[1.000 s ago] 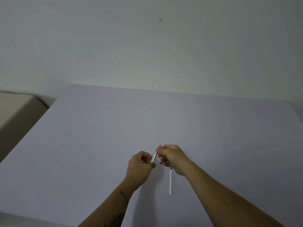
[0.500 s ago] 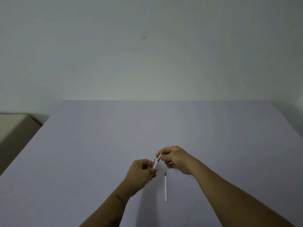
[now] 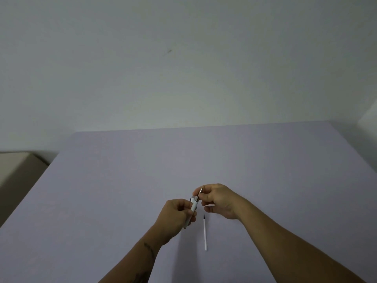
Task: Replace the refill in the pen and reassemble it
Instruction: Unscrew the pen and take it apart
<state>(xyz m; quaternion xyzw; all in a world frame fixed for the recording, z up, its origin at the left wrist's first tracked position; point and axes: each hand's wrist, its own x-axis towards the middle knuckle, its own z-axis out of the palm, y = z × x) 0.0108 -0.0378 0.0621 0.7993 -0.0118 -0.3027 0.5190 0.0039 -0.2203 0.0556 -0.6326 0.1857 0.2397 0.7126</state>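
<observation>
- Lower centre: left hand (image 3: pixel 177 216) grips the pen barrel (image 3: pixel 194 205); right hand (image 3: pixel 219 199) pinches the refill (image 3: pixel 200 193), now drawn further out.
- Spare refill (image 3: pixel 204 233) lies uncovered on the bench (image 3: pixel 122 180).

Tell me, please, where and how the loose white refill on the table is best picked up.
Pinch the loose refill at mid-shaft from above, fingers on its two long sides. It lies flat on the table, dark tip pointing away, clear of both hands, so the bare white tube is probably easiest.

White pen (image 3: pixel 194 204) held; refill (image 3: pixel 205 233) flat
</observation>
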